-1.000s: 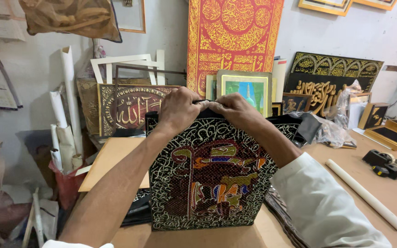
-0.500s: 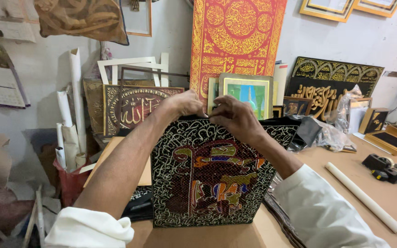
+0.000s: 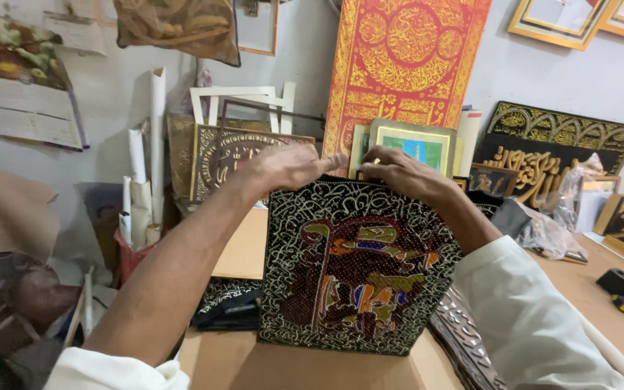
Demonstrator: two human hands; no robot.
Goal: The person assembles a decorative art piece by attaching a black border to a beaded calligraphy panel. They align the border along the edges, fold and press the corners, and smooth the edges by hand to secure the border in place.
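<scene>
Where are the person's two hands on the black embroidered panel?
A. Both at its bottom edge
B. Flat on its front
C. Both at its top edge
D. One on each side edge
C: the left hand and right hand both grip the top edge of the upright panel, their fingers nearly meeting at the middle.

A pale wall (image 3: 557, 72) carries gilt frames (image 3: 557, 25) and a red-and-gold hanging (image 3: 406, 65); below, a tan table (image 3: 243, 245) (paper rolls (image 3: 157, 144) lean left).
</scene>
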